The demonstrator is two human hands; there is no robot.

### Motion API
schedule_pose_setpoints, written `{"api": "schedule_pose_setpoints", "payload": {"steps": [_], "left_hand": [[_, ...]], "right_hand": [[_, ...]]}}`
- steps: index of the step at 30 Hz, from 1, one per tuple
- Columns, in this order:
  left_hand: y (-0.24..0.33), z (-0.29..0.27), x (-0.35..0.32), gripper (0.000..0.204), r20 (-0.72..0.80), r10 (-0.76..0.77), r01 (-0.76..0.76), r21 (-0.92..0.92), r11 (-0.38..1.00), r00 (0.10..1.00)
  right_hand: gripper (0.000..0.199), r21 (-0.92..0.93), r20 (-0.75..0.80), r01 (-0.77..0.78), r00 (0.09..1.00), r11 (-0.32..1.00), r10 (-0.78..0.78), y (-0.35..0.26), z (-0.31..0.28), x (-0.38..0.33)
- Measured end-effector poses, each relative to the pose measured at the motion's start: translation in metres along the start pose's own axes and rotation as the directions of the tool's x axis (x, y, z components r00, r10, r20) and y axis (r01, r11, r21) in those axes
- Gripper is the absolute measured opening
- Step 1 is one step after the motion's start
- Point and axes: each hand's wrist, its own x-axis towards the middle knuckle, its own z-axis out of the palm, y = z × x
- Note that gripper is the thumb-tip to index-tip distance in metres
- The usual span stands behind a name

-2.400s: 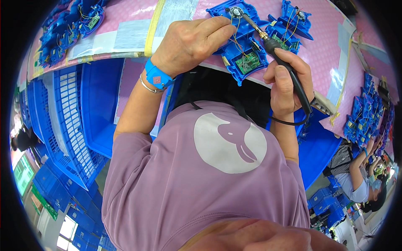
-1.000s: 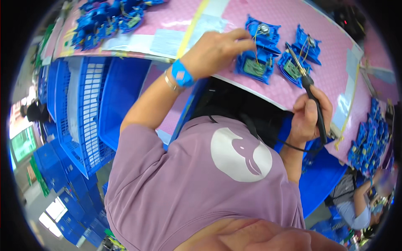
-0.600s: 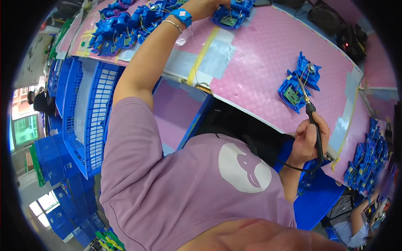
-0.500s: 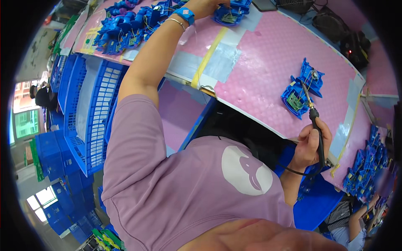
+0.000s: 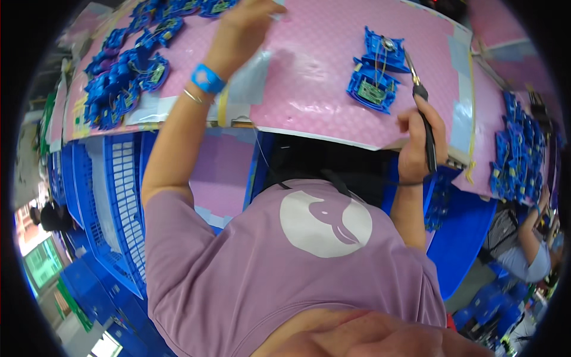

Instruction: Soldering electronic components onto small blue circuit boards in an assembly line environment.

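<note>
My right hand (image 5: 421,143) is closed around the black handle of a soldering iron (image 5: 423,119). The iron's metal tip points up, beside the right edge of an opened blue plastic housing (image 5: 380,56). Thin wires join the housing's two halves; the nearer one holds a green circuit board (image 5: 372,92), the farther a round metal part (image 5: 388,43). My left hand (image 5: 241,33) hangs over the far middle of the pink-covered table (image 5: 315,89), fingers drawn together. Something pale shows at its fingertips, too blurred to name.
Several similar blue housings (image 5: 113,89) with wires crowd the table's left side. More blue housings (image 5: 516,154) are piled at the right. Blue plastic baskets (image 5: 124,178) stand below the left table edge. Another person's arm (image 5: 529,223) shows at the far right.
My left hand has come away from a blue housing at the far edge. The iron's tip has moved from over the wired housing to its right side. The whole view has shifted.
</note>
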Motion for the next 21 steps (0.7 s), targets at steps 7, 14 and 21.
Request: {"api": "schedule_pose_setpoints", "payload": {"steps": [7, 14, 21], "left_hand": [[0.044, 0.086, 0.018, 0.025, 0.241, 0.005, 0.041, -0.188, 0.981, 0.971], [0.053, 0.081, 0.003, 0.016, 0.358, 0.021, 0.102, -0.321, 0.941, 0.933], [0.109, 0.034, -0.043, 0.034, 0.292, -0.161, 0.262, -0.349, 0.9, 0.943]], "right_hand": [[0.049, -0.218, 0.121, 0.01, 0.993, 0.976, 0.016, 0.007, 0.016, 0.005], [0.061, -0.193, 0.158, -0.045, 0.985, 0.98, 0.076, 0.01, 0.009, -0.006], [0.054, -0.034, 0.181, -0.061, 0.981, 0.998, 0.066, 0.019, -0.001, -0.014]]}}
